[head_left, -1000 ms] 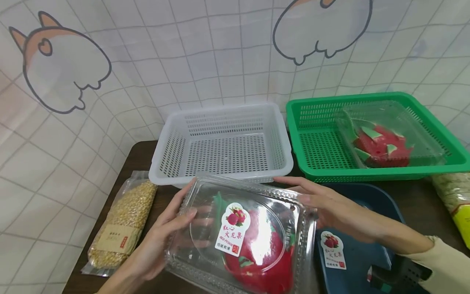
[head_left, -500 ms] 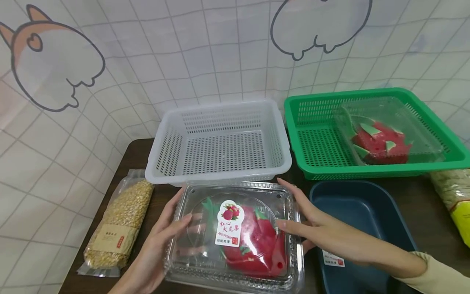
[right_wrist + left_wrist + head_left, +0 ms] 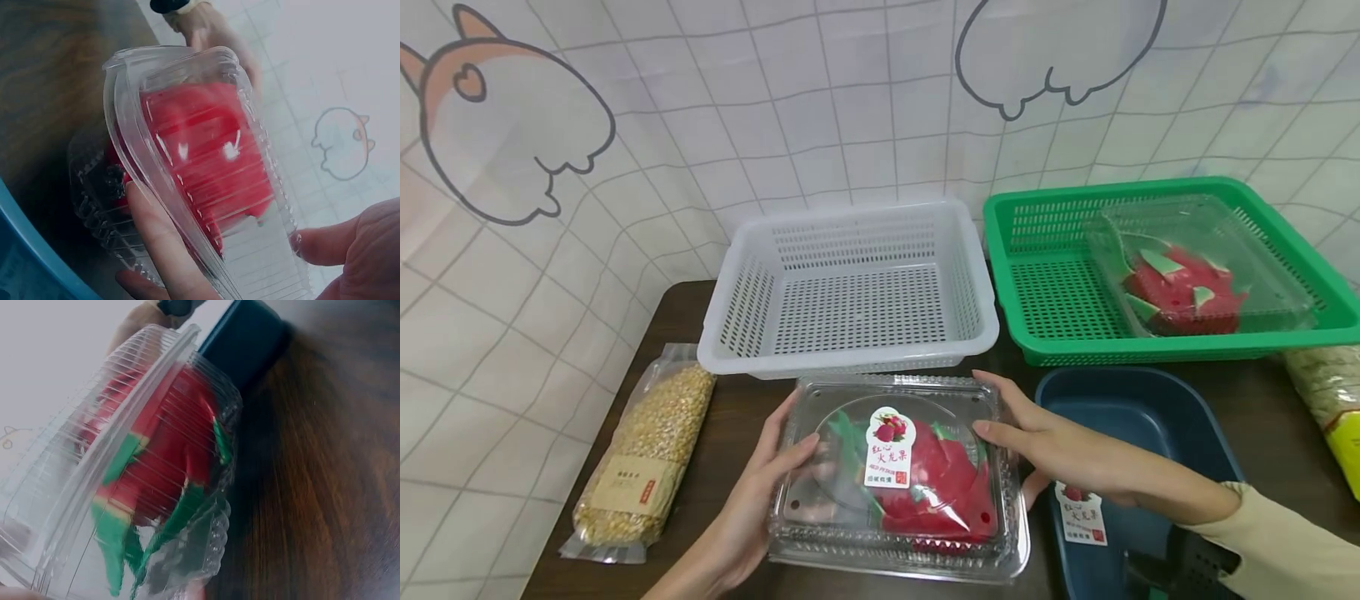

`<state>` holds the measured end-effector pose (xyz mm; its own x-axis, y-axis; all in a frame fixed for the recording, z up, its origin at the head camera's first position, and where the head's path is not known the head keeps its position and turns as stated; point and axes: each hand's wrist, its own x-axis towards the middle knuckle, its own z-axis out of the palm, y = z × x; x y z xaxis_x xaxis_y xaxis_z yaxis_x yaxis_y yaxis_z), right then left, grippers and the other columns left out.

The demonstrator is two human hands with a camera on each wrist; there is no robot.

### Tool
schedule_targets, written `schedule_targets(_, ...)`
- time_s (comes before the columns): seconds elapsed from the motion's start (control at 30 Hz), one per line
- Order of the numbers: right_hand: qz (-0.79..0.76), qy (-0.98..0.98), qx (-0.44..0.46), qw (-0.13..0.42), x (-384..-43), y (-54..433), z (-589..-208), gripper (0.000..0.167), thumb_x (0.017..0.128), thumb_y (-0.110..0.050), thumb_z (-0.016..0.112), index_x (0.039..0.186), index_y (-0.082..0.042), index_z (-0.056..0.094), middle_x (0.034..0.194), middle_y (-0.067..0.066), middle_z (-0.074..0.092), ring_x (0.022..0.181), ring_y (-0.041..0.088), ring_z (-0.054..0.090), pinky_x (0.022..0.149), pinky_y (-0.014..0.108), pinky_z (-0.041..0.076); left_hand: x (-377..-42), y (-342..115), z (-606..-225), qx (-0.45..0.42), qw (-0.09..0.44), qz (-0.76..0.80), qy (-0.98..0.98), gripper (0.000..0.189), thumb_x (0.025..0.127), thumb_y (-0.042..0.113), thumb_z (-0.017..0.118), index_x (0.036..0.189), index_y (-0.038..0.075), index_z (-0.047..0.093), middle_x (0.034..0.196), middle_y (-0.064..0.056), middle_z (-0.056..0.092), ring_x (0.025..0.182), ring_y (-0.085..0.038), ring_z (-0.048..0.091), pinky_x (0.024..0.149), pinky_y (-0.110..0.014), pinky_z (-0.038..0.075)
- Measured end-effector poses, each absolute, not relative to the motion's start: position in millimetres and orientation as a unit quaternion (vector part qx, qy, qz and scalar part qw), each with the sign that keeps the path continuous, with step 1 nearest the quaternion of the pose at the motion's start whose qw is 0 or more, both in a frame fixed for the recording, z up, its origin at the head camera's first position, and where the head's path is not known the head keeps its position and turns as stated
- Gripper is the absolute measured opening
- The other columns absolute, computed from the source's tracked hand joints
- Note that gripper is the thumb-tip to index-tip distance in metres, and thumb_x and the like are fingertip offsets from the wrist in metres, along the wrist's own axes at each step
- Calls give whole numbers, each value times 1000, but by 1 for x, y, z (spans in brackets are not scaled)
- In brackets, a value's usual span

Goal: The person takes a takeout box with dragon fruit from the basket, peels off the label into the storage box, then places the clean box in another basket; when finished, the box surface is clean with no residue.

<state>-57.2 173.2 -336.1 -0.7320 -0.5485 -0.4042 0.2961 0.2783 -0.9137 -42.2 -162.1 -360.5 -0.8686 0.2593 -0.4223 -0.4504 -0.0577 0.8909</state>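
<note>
White basket at the back — and right beside it, the green basket, a boxed dragon fruit inside! Bagged yellow kernels lie left, blue tray right, gridded cloth behind — corgi drawings and all.

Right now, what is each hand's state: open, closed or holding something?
Left hand: holding the clear box by its left side.
Right hand: holding the same clear box, right side.

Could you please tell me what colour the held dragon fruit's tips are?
Green tips, clearest in the left wrist view.
</note>
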Motion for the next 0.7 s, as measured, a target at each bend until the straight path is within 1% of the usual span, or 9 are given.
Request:
schedule_targets(0.07,-588,724,-84,351,-61,174,-336,86,109,-32,53,165,-14,-9,149,34,35,90,32,74,79,45,63,-44,-160,-362,-68,243,715,652,71,106,39,55,163,48,13,159,-21,30,137,-38,48,86,-54,60)
schedule_targets(0.13,-583,732,-79,345,-64,173,-337,84,110,-32,53,165,-13,-8,148,35,37,91,32,73,76,45,63,-45,-159,-364,-55,238,696,675,72,106,41,54,164,46,11,165,-21,20,140,-43,44,92,-61,56)
schedule_targets(0.2,-572,744,-72,338,-67,173,-337,83,110,-32,52,166,-13,-6,148,35,36,91,30,71,73,45,62,-46,-158,-365,-45,232,672,702,73,106,45,53,165,45,9,169,-20,12,140,-46,41,102,-70,45)
schedule_targets(0.3,-564,756,-64,327,-70,172,-339,81,111,-32,52,166,-12,-4,150,37,34,91,29,70,68,44,60,-49,-157,-367,-28,233,640,732,76,106,48,50,166,40,3,171,-17,-5,137,-48,39,106,-79,32)
schedule_targets(0.33,-563,757,-63,325,-71,172,-339,80,111,-31,51,166,-12,-4,150,37,34,89,29,70,67,44,60,-49,-157,-368,-24,234,631,739,77,107,49,49,166,39,2,171,-17,-7,135,-47,39,105,-82,27)
schedule_targets(0.43,-567,756,-68,320,-74,173,-341,78,111,-29,51,166,-11,-3,148,37,36,86,29,71,63,43,61,-51,-156,-370,-22,240,621,746,78,106,51,48,166,40,0,171,-16,-9,133,-44,40,107,-83,25)
schedule_targets(0.5,-571,753,-78,318,-75,173,-342,78,112,-27,50,165,-10,-4,146,38,38,85,29,72,62,44,61,-52,-157,-371,-21,242,614,751,78,106,52,47,166,40,-1,171,-16,-7,132,-42,43,107,-86,16)
schedule_targets(0.57,-571,753,-86,315,-78,173,-342,77,111,-25,50,165,-9,-3,146,38,38,84,29,72,61,44,62,-53,-157,-371,-21,242,610,754,78,106,53,47,166,39,-2,170,-18,-1,130,-38,47,107,-86,16)
schedule_targets(0.7,-563,760,-91,312,-83,172,-342,76,111,-26,50,165,-8,-1,152,37,28,76,31,72,61,44,62,-56,-158,-370,-9,237,602,762,78,108,52,44,167,33,-3,170,-22,-1,127,-35,52,108,-86,13)
